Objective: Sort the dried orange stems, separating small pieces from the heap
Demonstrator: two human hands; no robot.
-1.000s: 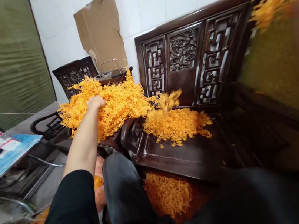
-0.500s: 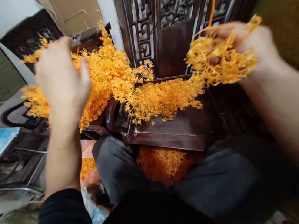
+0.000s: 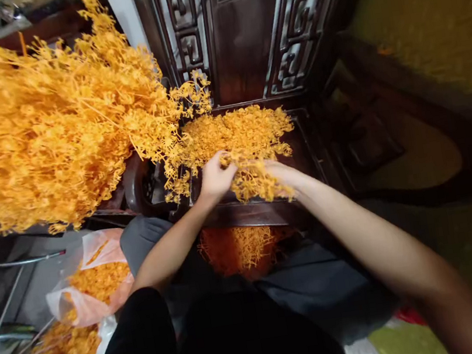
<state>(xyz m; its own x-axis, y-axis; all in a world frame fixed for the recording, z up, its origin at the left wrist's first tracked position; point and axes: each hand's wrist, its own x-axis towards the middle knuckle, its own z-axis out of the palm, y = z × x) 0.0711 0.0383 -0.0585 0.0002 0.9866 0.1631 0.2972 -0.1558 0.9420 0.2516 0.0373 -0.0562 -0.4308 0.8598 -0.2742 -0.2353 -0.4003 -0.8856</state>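
In front of my knees, my right hand [image 3: 283,174] holds a loose bunch of orange sprigs [image 3: 257,182], thin-stemmed and flower-like. My left hand [image 3: 217,178] is closed at the bunch's left edge, thumb and fingers pinching part of it; the fingertips are partly hidden. Just beyond both hands, a flat layer of small orange pieces [image 3: 238,132] lies on the dark wooden seat [image 3: 303,149]. A far larger heap of orange sprigs [image 3: 45,117] rises at the left, its edge reaching the flat layer.
Carved dark wooden panels [image 3: 238,46] stand behind the seat. Under the seat's front edge are more orange pieces [image 3: 253,245]. A pinkish plastic bag [image 3: 104,244] with orange pieces sits beside my left knee. Metal tubing [image 3: 18,261] runs at the far left.
My left hand has come down from the large heap to the bunch. My right hand has moved down and left with its bunch. The view has shifted, showing more of the heap and bag.
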